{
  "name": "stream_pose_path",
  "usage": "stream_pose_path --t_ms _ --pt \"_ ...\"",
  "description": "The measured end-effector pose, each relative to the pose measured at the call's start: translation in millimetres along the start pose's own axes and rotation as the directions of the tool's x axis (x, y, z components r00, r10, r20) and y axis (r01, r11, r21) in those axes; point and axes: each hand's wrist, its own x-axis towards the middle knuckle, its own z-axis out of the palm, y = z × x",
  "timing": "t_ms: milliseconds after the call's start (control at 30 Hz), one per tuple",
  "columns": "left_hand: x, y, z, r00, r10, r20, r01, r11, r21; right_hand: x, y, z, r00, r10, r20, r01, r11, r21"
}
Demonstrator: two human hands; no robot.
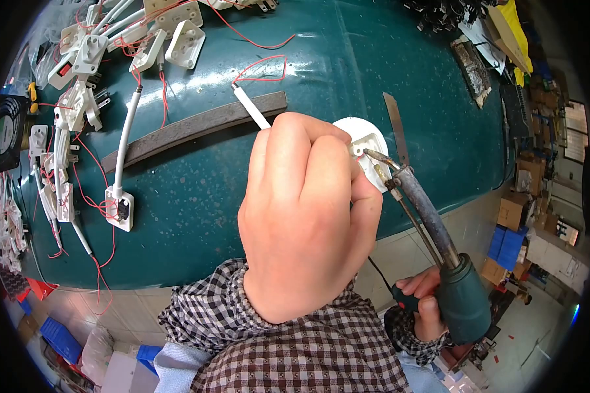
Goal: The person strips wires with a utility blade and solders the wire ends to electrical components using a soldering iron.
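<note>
My left hand (pixel 301 203) is closed, back towards me, its fingertips round a white round plastic housing (pixel 354 126). A white tube (pixel 250 106) with a loop of red wire (pixel 269 69) at its far end sticks out past the knuckles. My right hand (pixel 423 298), low on the right, grips a soldering iron (pixel 464 304) with a thick green handle and a bent metal shaft. The iron's tip points into the housing, close to my left fingertips; whether it touches a contact there I cannot make out. Part of the housing is hidden by my fingers.
A dark curved bar (pixel 196 130) lies across the green tabletop (pixel 196 249). Several white plug parts with red wires crowd the left, including a plug with tube (pixel 119 209). A thin metal strip (pixel 396 124) and a stained block (pixel 472 72) lie right. A fan (pixel 5 134) stands far left.
</note>
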Motion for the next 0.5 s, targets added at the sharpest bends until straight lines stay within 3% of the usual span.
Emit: stream_pose_path --t_ms 233,367,500 --pt "0 0 0 1.000 0.006 -0.005 -0.006 1.000 0.003 0 -3 3 1.000 -0.014 0.004 0.014 0.997 -0.081" --pt "0 1 -1 1.000 -0.005 0.009 0.005 1.000 -0.003 -4 -2 8 0.993 0.020 -0.118 -0.017 0.999 0.029" --pt "0 0 0 1.000 0.000 0.008 0.000 1.000 -0.005 -4 -2 5 0.994 0.026 -0.107 -0.022 0.999 0.044"
